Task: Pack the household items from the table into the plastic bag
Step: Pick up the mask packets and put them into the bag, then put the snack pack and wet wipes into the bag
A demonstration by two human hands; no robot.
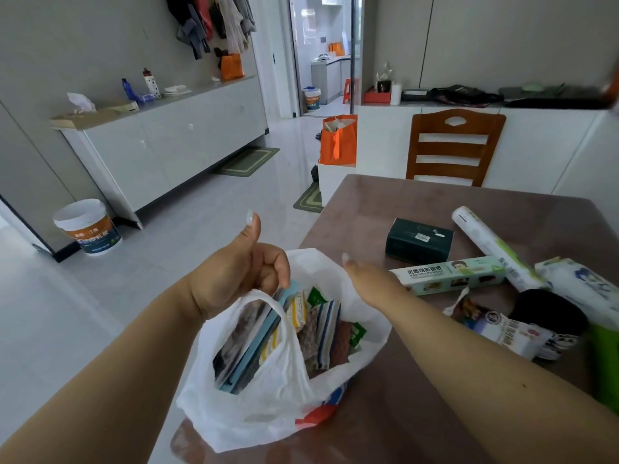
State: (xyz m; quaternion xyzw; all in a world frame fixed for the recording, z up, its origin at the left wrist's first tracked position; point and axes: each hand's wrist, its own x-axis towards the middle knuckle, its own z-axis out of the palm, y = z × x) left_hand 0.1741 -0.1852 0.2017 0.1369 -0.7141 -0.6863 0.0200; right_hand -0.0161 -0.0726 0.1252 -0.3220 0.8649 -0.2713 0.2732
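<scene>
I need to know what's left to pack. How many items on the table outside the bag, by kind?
Boxes: 2, dark green box, long foil box
Rolls: 1
Soft packets: 2
Black-topped green container: 1
Total: 6

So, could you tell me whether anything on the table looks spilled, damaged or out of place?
Nothing looks spilled or damaged. The plastic bag sits at the table corner, its base past the edge, steadied by the left hand on its handle. The unpacked items lie loosely: a white roll rests slanted across the end of the foil box.

grey walls, pale tiled floor, wooden chair, white cabinets.
</scene>
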